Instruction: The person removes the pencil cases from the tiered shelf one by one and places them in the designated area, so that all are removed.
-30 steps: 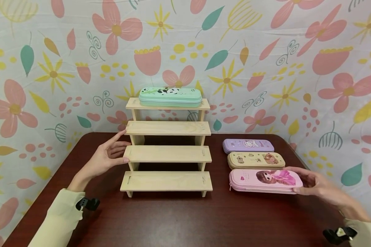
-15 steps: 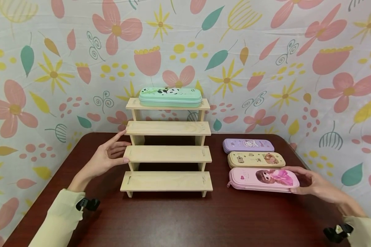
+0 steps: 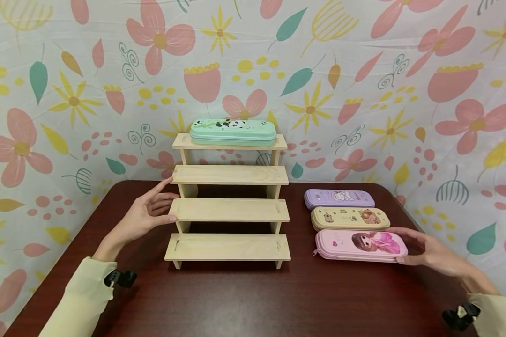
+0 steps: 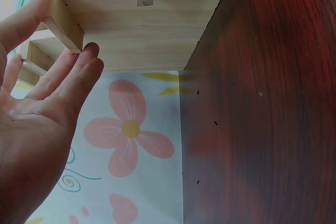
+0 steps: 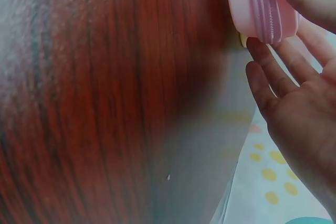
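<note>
A pale wooden stepped display rack (image 3: 229, 246) stands on the table. My left hand (image 3: 141, 217) touches its left side, index fingertip at the end of the second board from the top and thumb at the board below. In the left wrist view, the fingers (image 4: 79, 77) lie along the rack's wooden edges (image 4: 65, 24). A mint-green panda pencil case (image 3: 233, 133) lies on the top board. My right hand (image 3: 432, 255) holds the right end of a pink pencil case (image 3: 346, 245) with a girl picture, thumb at the front edge, fingers behind. Its zip side (image 5: 265, 9) shows in the right wrist view.
Behind the pink case lie a cream pencil case (image 3: 341, 218) with bear pictures and a purple pencil case (image 3: 320, 197). They sit close together on the dark red wooden table (image 3: 253, 299). A flower-patterned cloth (image 3: 253, 56) hangs behind the table and at its sides.
The pink pencil case has shifted and turned slightly in my right hand, its right end coming a little left and back. My left hand and the rack have stayed in place.
</note>
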`<action>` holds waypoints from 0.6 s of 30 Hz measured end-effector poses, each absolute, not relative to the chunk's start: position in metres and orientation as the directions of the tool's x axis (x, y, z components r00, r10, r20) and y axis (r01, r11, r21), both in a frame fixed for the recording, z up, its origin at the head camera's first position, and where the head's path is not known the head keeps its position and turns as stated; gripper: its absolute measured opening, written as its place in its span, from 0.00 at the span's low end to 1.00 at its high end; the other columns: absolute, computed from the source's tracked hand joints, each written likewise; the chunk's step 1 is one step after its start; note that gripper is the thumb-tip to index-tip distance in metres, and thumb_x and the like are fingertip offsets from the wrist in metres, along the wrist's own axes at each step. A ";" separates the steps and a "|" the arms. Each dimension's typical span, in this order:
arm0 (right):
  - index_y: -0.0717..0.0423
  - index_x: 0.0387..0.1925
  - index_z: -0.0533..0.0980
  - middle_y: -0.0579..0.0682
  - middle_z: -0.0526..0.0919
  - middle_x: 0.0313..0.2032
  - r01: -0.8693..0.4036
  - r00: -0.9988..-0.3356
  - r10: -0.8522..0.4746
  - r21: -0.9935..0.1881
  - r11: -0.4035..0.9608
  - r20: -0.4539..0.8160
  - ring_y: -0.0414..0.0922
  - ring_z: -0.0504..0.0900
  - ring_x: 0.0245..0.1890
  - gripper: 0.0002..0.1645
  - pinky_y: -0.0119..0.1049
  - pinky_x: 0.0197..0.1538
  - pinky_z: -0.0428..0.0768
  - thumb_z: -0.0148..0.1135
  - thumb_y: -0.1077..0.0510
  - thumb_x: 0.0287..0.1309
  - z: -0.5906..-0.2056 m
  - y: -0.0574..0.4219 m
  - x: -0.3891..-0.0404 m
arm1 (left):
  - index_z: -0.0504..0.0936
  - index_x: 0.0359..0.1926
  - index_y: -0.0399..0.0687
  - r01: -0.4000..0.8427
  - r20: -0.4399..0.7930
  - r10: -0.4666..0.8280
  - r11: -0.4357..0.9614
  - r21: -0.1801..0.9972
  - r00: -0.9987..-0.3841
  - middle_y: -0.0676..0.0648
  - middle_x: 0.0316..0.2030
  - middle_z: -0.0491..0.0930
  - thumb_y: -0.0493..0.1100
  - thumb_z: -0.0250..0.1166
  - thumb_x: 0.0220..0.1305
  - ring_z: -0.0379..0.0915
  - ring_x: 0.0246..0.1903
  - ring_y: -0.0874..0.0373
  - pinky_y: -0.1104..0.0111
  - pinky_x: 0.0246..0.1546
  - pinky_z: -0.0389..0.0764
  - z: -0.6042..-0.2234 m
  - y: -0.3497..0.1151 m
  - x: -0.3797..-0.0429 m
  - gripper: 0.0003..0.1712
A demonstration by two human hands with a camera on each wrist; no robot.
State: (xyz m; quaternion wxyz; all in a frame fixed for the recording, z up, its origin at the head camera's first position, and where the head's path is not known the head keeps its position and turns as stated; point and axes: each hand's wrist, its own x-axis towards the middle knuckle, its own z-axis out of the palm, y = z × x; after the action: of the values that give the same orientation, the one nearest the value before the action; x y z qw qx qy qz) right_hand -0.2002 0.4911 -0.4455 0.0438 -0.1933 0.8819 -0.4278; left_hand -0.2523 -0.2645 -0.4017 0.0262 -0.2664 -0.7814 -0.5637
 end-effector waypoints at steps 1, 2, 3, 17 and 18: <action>0.65 0.71 0.70 0.39 0.82 0.58 -0.301 -0.923 -0.376 -0.769 0.564 0.085 0.32 0.79 0.53 0.40 0.24 0.50 0.78 0.73 0.69 0.58 -0.446 0.492 -0.200 | 0.54 0.85 0.57 0.447 0.341 0.387 0.224 0.866 -0.856 0.27 0.67 0.71 0.27 0.75 0.63 0.73 0.66 0.46 0.61 0.65 0.76 -0.402 -0.264 -0.252 0.58; 0.65 0.71 0.70 0.39 0.82 0.58 -0.304 -0.921 -0.379 -0.767 0.565 0.086 0.32 0.79 0.53 0.40 0.24 0.50 0.78 0.73 0.69 0.58 -0.447 0.492 -0.200 | 0.54 0.85 0.57 0.446 0.340 0.387 0.227 0.866 -0.857 0.28 0.67 0.72 0.27 0.75 0.63 0.73 0.66 0.46 0.61 0.65 0.76 -0.402 -0.265 -0.252 0.58; 0.65 0.71 0.70 0.39 0.82 0.58 -0.306 -0.921 -0.380 -0.765 0.567 0.087 0.32 0.79 0.54 0.40 0.24 0.50 0.78 0.73 0.69 0.58 -0.447 0.492 -0.201 | 0.54 0.85 0.57 0.447 0.340 0.387 0.230 0.865 -0.857 0.29 0.67 0.72 0.27 0.75 0.63 0.73 0.66 0.46 0.62 0.65 0.76 -0.402 -0.265 -0.252 0.58; 0.65 0.72 0.69 0.35 0.80 0.59 -0.298 -0.927 -0.365 -0.761 0.576 0.087 0.31 0.79 0.54 0.40 0.25 0.49 0.79 0.74 0.69 0.59 -0.450 0.493 -0.203 | 0.54 0.85 0.57 0.445 0.341 0.389 0.220 0.868 -0.856 0.24 0.67 0.70 0.27 0.74 0.63 0.75 0.65 0.52 0.64 0.65 0.76 -0.402 -0.265 -0.253 0.58; 0.66 0.72 0.69 0.35 0.80 0.59 -0.297 -0.927 -0.366 -0.765 0.571 0.087 0.31 0.79 0.54 0.40 0.25 0.49 0.79 0.74 0.69 0.59 -0.450 0.493 -0.203 | 0.54 0.85 0.57 0.445 0.340 0.389 0.221 0.868 -0.856 0.24 0.67 0.70 0.27 0.74 0.63 0.74 0.65 0.51 0.63 0.65 0.76 -0.402 -0.265 -0.252 0.58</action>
State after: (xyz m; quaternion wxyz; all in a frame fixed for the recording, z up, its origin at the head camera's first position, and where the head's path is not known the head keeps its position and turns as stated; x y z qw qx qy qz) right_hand -0.2027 0.4931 -0.4496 0.0403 -0.1872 0.8855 -0.4234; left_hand -0.2525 -0.2646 -0.4017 0.0247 -0.2671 -0.7810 -0.5640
